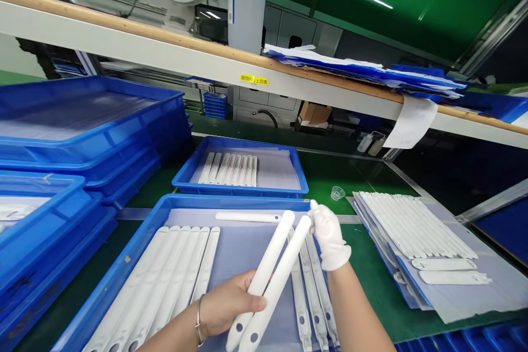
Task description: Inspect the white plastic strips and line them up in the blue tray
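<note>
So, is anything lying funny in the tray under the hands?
Yes: one white strip lies crosswise at the far end of that blue tray, while the left row of strips runs lengthwise.

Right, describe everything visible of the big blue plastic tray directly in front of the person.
The blue, rectangular, plastic-looking tray has raised walls, a small tan patch on the left one, and a pale sheet lining. It sits on the green work surface, its near edge out of frame. Long white strips lie inside: a row on the left, several on the right, one crosswise at the far end. The white-gloved right hand is at its far right corner; contact is unclear.
</note>
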{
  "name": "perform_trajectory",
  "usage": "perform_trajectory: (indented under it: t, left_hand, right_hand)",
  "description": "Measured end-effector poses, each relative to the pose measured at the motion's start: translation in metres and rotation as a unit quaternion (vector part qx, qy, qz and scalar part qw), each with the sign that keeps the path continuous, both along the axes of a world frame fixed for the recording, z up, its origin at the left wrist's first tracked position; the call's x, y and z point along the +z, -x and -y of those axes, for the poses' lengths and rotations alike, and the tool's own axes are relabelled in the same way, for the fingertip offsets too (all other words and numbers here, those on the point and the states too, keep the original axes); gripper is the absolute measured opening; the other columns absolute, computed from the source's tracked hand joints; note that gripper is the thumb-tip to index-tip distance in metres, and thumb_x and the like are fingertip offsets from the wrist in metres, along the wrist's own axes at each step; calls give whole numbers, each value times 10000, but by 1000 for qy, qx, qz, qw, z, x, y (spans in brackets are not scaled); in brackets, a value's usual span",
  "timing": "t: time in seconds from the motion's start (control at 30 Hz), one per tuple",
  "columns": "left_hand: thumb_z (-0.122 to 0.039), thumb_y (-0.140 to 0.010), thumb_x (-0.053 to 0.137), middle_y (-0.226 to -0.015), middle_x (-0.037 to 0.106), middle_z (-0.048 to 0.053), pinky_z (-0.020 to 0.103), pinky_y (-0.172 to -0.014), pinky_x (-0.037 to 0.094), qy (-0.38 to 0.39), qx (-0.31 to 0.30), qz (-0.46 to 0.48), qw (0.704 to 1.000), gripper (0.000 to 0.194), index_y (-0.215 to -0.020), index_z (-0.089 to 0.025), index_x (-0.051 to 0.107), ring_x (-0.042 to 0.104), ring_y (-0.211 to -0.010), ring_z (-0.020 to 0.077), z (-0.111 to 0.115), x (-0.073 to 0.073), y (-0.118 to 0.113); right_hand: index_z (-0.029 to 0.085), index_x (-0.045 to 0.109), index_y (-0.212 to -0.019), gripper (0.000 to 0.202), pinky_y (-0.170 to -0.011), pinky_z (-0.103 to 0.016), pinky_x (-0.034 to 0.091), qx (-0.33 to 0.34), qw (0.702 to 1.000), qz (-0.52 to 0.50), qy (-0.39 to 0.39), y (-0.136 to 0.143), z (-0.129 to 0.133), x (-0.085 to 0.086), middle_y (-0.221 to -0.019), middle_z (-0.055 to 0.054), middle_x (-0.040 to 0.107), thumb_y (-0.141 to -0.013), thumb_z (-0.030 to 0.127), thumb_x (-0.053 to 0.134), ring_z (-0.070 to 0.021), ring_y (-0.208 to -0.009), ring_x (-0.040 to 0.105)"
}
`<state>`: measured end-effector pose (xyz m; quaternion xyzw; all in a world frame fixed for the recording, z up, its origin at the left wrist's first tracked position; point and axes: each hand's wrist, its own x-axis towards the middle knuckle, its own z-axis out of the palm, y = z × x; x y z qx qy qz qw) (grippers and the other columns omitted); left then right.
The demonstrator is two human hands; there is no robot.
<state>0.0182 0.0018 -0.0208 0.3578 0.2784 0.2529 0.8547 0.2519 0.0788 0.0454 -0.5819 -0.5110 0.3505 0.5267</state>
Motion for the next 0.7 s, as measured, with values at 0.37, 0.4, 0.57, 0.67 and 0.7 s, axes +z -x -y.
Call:
perform_trajectory:
  t: [0.37, 0.4, 0.57, 0.67, 0.7]
  left_hand:
    - [-264, -597, 852, -738, 612, 11, 230, -639, 441, 19, 75, 44, 996, 392, -923, -150, 668, 550, -649, 122, 5, -6, -4]
    - [-255, -585, 853, -725, 616, 11, 247, -661, 451, 11, 85, 30, 996, 381, -903, -148, 674, 559, -661, 136, 5, -6, -4]
    - [-317, -575, 866, -713, 596, -1, 214, -606, 419, -8, 25, -7, 1000, 430, -909, -130, 671, 516, -632, 111, 4, -1, 1]
    - [-367, -521, 894, -745, 582, -3, 200, -559, 408, -1, -9, -8, 1000, 560, -973, -142, 650, 491, -616, 100, 4, 1, 3]
    - [-374, -510, 899, -744, 578, 1, 201, -559, 414, -2, -13, -8, 1000, 567, -961, -139, 650, 493, -617, 100, 4, 1, 2]
  right_hand:
    - [226, 560, -1265, 341, -1142, -514, 232, 258, 851, 376, -260, 67, 67, -10, -1293, -61, 592, -953, 288, 438, -275, -1290, 438]
    - [208, 578, -1239, 331, -1155, -538, 166, 297, 809, 433, -263, 78, 72, -12, -1240, -65, 626, -941, 299, 469, -294, -1302, 416]
    - [224, 700, -919, 186, -1152, -534, 105, 281, 798, 472, -248, 76, 33, -4, -943, -39, 718, -893, 260, 519, -291, -1284, 426]
    - [272, 718, -873, 168, -1154, -505, 119, 154, 874, 405, -219, 34, -20, 4, -929, -10, 722, -870, 267, 551, -265, -1231, 489]
    - [244, 722, -884, 207, -1145, -535, 98, 94, 891, 395, -206, 18, -34, 5, -980, -39, 716, -896, 281, 518, -291, -1249, 467]
